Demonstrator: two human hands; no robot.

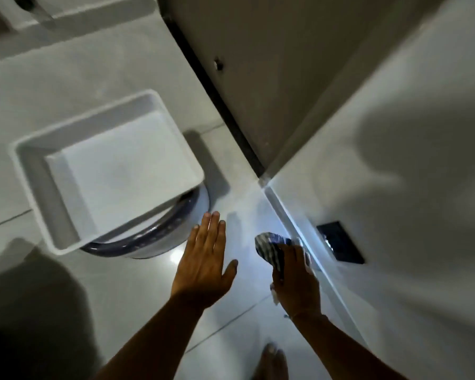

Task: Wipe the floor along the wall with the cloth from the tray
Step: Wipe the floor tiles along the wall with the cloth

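Observation:
A blue-and-white striped cloth (269, 249) lies pressed on the pale tiled floor (231, 319), right at the foot of the white wall (395, 187). My right hand (295, 281) is shut on the cloth, its knuckles close to the white skirting (294, 218). To the left of it my left hand (205, 260) is flat and open, fingers together and pointing away from me, holding nothing. The white rectangular tray (33, 182) stands further left on a round object and has nothing in it.
A dark-rimmed round base (148, 237) sticks out under the tray. A black wall socket (340, 242) sits low on the wall just beyond the cloth. A brown door (258, 64) with a dark frame stands ahead. My bare foot (270, 363) is at the bottom edge.

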